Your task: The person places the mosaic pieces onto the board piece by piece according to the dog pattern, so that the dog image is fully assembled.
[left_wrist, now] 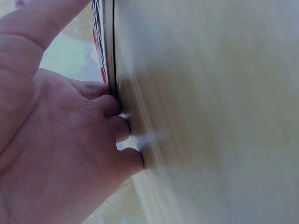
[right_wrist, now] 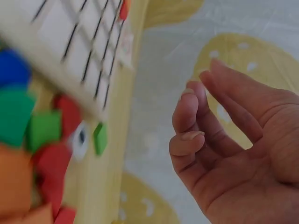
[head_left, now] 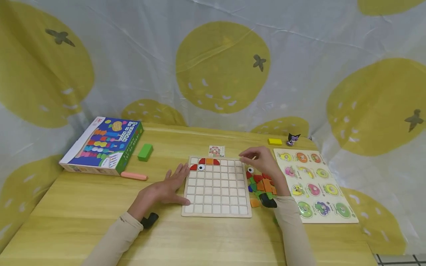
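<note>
- Fingers of the right hand (head_left: 262, 161) are loosely curled, thumb and forefinger parted by a narrow gap, no piece visible between them; the hand is raised by the board's upper right corner, right of the frame's centre.
- Left of centre, the left hand (head_left: 162, 190) has its fingers spread, thumb well apart from them; they rest along the board's left edge and grip nothing.
- Gridded board (head_left: 216, 200) lies flat in the middle of the head view — red pieces (head_left: 216, 162), an orange square (head_left: 209, 161) and an eye disc (head_left: 201, 167) sit in its top two rows.
- Loose pieces (head_left: 263, 184) are heaped just right of it, beside the right wrist.
- Likeliest trouble: a sideways push from the left hand could slide the board and jolt those few pieces out of their cells.
- Another risk — the black wrist device (head_left: 267, 200), so near the heap, could drag through it and scatter pieces.
</note>
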The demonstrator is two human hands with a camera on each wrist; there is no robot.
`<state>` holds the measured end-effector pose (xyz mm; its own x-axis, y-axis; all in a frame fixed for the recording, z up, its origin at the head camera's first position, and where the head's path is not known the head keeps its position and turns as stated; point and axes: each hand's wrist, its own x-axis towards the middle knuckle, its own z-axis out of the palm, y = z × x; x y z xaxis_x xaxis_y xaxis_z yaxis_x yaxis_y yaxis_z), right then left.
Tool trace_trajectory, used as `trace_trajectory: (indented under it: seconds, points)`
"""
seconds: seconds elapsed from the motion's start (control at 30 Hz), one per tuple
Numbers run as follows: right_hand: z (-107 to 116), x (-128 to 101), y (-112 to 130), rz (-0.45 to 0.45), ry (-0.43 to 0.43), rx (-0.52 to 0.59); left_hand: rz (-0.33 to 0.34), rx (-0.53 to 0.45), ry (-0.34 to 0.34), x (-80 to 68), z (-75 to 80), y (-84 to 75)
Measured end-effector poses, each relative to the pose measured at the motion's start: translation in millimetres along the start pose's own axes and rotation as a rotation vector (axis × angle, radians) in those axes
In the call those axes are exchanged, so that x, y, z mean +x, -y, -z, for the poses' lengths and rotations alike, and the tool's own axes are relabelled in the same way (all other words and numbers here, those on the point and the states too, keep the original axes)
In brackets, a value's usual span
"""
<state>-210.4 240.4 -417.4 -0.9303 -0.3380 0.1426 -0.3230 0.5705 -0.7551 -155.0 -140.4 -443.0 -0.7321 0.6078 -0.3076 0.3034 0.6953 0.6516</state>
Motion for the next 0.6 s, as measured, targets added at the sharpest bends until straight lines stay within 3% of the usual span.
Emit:
trace_trajectory:
  seconds: [0.23,0.47,0.6]
  points:
    - [17.3,-25.6,-31.6,-0.099,0.042,-0.056,0.008,-0.015,-0.01,-3.0,-0.8,2.3]
    - [24.5,-41.3,-49.7,-0.132,0.108,-0.092,-0.002,-0.02,-0.007,-2.6,0.0,0.9]
    - [32.7,-47.4,-57.8,-0.144,0.092,-0.104,0.001,-0.016,-0.006,-1.4,-0.1,0.9]
